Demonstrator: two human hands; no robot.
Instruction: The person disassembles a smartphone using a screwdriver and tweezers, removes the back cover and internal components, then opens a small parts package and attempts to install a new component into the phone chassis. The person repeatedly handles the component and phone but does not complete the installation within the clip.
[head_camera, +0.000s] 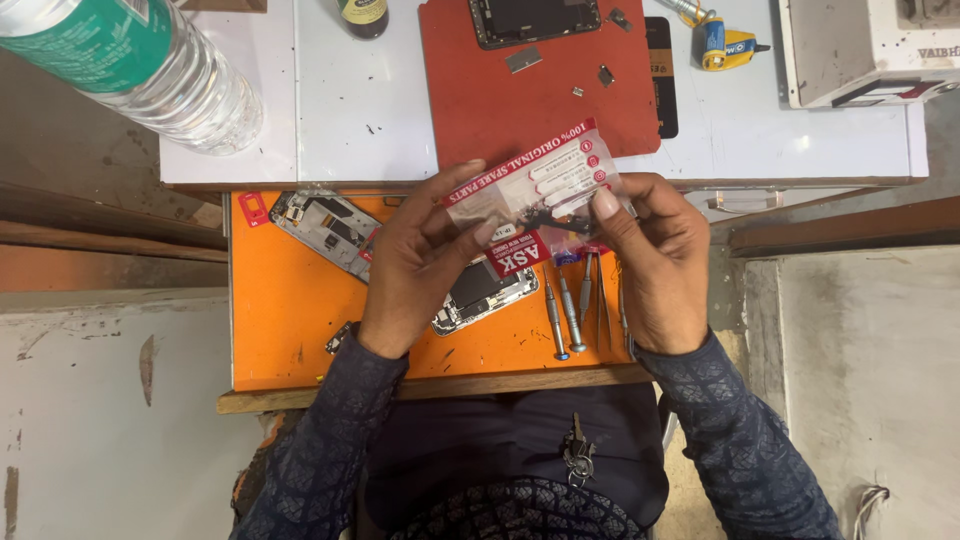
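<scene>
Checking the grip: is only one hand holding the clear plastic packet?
No, the left hand and the right hand both pinch the clear packet from opposite sides.

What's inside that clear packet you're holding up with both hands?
Inside the clear packet a small dark part with thin strands shows near its lower middle. The left hand and right hand pinch its ends; fingers and the red printing hide the rest.

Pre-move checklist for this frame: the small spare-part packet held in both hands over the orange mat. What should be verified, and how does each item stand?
1. Left hand grips the packet: ok.
2. Right hand grips its other end: ok.
3. Packet opened: cannot tell.
4. Dark part visible inside: ok.
5. Screwdrivers lying within reach on the orange mat: ok.
6. Opened phone lies under the hands, partly hidden: ok.
</scene>
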